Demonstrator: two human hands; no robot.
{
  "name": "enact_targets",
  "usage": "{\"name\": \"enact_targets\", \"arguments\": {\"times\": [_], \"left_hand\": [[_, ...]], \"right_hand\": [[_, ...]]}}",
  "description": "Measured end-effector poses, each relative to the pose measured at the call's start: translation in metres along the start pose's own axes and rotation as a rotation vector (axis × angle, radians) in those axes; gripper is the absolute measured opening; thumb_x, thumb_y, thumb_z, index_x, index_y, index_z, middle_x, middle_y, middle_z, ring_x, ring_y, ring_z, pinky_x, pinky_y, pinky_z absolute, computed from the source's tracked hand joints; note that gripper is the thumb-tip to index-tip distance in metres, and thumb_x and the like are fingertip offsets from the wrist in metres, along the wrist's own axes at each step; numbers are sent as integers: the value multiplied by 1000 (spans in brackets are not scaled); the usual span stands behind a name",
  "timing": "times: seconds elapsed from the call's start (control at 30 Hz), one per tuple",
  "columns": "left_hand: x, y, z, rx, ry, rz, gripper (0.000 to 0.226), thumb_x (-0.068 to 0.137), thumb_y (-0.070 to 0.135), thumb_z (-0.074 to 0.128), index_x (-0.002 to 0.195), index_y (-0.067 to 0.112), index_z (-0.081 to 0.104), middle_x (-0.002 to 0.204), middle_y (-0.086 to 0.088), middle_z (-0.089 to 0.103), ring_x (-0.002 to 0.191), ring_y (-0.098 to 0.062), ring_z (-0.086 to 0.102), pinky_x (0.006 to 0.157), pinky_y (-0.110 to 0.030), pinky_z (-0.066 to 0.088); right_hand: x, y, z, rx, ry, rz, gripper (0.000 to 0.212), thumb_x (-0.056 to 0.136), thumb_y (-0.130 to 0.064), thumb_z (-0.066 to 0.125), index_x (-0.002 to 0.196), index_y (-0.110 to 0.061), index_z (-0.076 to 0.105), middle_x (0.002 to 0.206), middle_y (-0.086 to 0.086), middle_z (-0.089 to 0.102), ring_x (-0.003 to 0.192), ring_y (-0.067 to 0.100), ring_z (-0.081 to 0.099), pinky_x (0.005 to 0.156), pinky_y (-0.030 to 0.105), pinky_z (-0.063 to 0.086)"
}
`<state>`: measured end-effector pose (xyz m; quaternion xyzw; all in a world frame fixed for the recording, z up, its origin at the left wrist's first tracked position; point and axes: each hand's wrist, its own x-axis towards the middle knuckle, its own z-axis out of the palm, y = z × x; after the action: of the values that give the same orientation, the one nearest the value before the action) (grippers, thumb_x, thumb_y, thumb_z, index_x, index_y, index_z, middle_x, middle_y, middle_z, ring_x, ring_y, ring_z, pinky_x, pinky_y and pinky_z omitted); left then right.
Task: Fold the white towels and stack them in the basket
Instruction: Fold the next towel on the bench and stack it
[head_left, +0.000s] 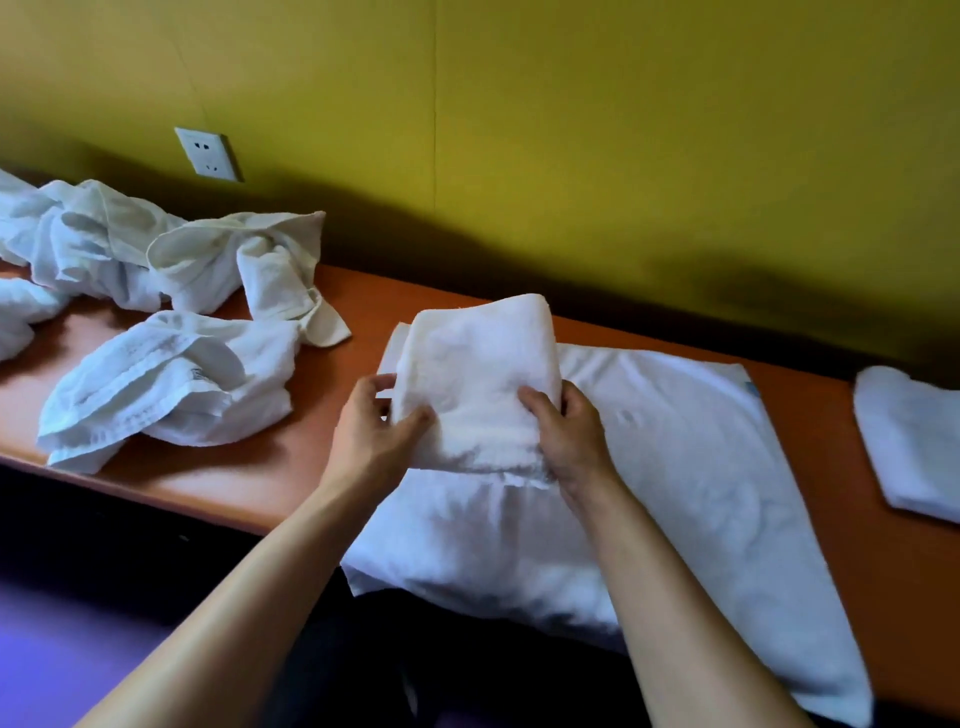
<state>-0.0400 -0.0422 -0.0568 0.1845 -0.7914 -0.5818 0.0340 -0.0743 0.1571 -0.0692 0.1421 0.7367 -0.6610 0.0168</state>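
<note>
Both hands hold a folded towel (478, 384) above the orange desk (322, 467), near its middle. The left hand (374, 431) has its grip pinching the towel's left edge, thumb on top and fingers curled underneath. The right hand (566, 431) grips the towel's lower right corner, thumb pressed on the top face and the other fingers tucked behind the cloth. The bundle is thick, several layers deep, and its near edge hangs just above a larger towel (675, 467) that lies spread flat on the desk, its near end drooping over the front edge (the fabric there sags in soft folds).

To the left, a heap of crumpled towels (171, 249) lies against the back of the desk, and another rumpled towel (161, 384) sits nearer the front edge, well apart from the hands. At the far right a second folded towel (914, 441) rests flat on the desk, partly cut off by the frame.

Behind the desk stands a yellow-green wall (623, 130) with a white power socket (208, 154) just above the heap. No basket shows in this view.
</note>
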Motion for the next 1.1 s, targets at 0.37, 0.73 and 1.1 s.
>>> {"name": "enact_targets", "arguments": {"times": [0.37, 0.73, 1.1], "left_hand": [[-123, 33, 145, 14, -299, 90, 46, 80, 32, 73, 122, 26, 55, 103, 0, 70, 84, -17, 69, 68, -33, 52], [-228, 42, 294, 137, -639, 246, 53, 88, 28, 73, 134, 24, 47, 112, 2, 66, 93, -16, 65, 78, -26, 48], [-277, 37, 414, 609, -828, 541, 84, 89, 43, 67, 156, 31, 18, 156, -4, 34, 137, -30, 41, 113, -48, 38]], "right_hand": [[-64, 25, -206, 89, 211, 121, 47, 73, -38, 81, 110, -17, 63, 106, 2, 74, 94, 22, 73, 85, 47, 60], [-127, 87, -397, -70, 531, 85, 26, 77, -32, 80, 96, -25, 62, 97, -4, 73, 89, 18, 71, 81, 41, 59], [-133, 134, -516, -405, 614, 169, 59, 89, -32, 69, 142, -23, 45, 129, -1, 59, 119, 24, 58, 91, 35, 47]]}}
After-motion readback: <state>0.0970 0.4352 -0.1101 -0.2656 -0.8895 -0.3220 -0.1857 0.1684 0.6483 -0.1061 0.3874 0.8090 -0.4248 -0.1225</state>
